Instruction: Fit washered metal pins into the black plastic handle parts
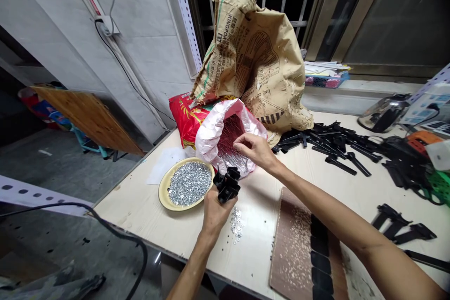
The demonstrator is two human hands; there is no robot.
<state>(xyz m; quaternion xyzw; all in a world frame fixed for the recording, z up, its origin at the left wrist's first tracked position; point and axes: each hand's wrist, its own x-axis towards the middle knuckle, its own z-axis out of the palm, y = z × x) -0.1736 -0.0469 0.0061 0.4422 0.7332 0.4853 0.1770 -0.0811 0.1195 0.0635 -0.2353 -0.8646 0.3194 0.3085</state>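
Observation:
My left hand (215, 211) is wrapped round a bunch of black plastic parts (228, 183), their ends pointing up. My right hand (255, 148) is at the mouth of a white bag (207, 133) full of thin metal pins (228, 138). Its fingers are drawn together in a pinch over the pins; whether one is between the fingertips I cannot make out. Left of my left hand stands a yellow bowl (162, 192) heaped with small metal washers (190, 183). More loose washers (237, 225) lie on the table just right of my left wrist.
Behind the white bag stand a red bag (184, 119) and a large brown paper sack (281, 65). Black parts (337, 143) are piled at the back right, beside a glass kettle (383, 112). A brown board (293, 248) with black pieces lies under my right forearm.

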